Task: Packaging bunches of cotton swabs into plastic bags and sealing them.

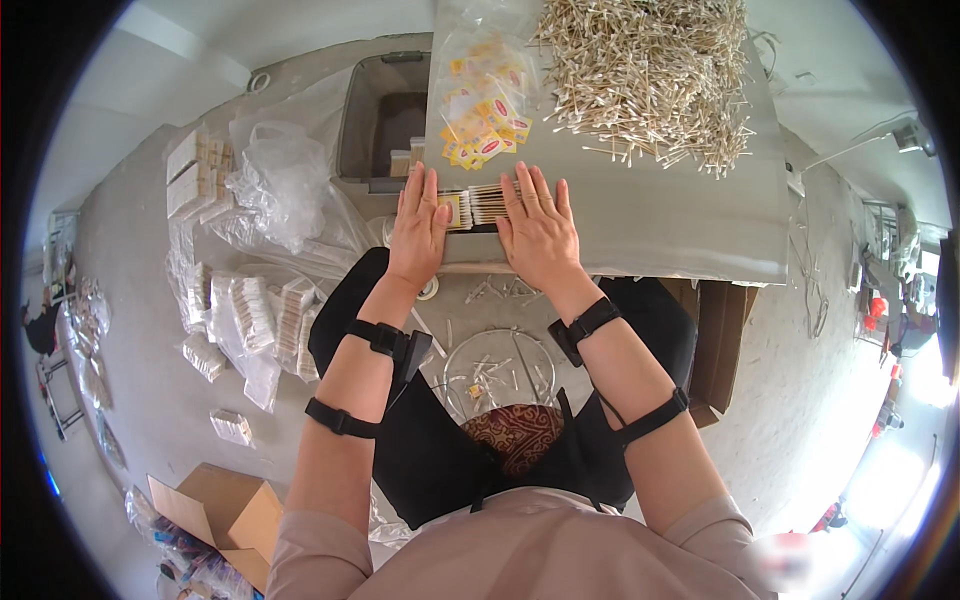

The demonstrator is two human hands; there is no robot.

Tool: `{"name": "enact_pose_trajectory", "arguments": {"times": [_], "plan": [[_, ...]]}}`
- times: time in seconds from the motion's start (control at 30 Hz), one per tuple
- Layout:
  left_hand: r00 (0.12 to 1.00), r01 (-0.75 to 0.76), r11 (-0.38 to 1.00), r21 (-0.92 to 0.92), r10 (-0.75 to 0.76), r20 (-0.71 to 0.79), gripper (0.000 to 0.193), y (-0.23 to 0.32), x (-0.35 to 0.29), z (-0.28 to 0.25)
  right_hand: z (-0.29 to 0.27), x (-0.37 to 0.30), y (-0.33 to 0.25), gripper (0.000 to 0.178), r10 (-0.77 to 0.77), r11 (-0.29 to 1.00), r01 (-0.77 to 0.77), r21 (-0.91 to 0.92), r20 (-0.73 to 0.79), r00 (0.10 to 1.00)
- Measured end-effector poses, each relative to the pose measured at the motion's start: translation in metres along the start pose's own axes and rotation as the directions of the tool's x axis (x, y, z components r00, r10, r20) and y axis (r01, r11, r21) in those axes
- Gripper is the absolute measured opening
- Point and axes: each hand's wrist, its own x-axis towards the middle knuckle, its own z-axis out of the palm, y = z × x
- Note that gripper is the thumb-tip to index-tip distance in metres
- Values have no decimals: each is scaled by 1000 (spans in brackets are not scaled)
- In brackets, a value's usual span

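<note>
A small bundle of cotton swabs (488, 205) lies near the table's front edge, between my two hands. At its left end is a yellow-and-white label card (456, 211). My left hand (417, 232) presses flat against the left end, fingers stretched out and pointing away from me. My right hand (541, 232) lies over the right end with its fingers straight and slightly spread, hiding that part of the bundle. Beyond the hands, more yellow label cards (487, 138) spill from a clear plastic bag (484, 58). A large heap of loose swabs (650, 80) covers the far right.
A grey bin (350, 135) holding a few packs stands left of the table (690, 235). Stacked swab packs (255, 312) and clear plastic film (283, 190) lie on the floor at left. An open cardboard box (235, 505) sits lower left; another carton (722, 345) is under the table.
</note>
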Motion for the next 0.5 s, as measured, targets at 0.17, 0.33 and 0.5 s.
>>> {"name": "enact_pose_trajectory", "arguments": {"times": [0.17,0.33,0.5], "plan": [[1000,7,1000,7,-7,0,60,4,1,-1,-2,-1,0,58,-3,999,6,47,-45,999],[1000,28,1000,2,-28,13,60,4,0,-3,-6,-1,-2,54,-44,996,47,69,-54,998],[999,32,999,-10,-32,16,59,5,1,-3,-7,-1,-3,53,-35,997,38,68,-43,998]]}}
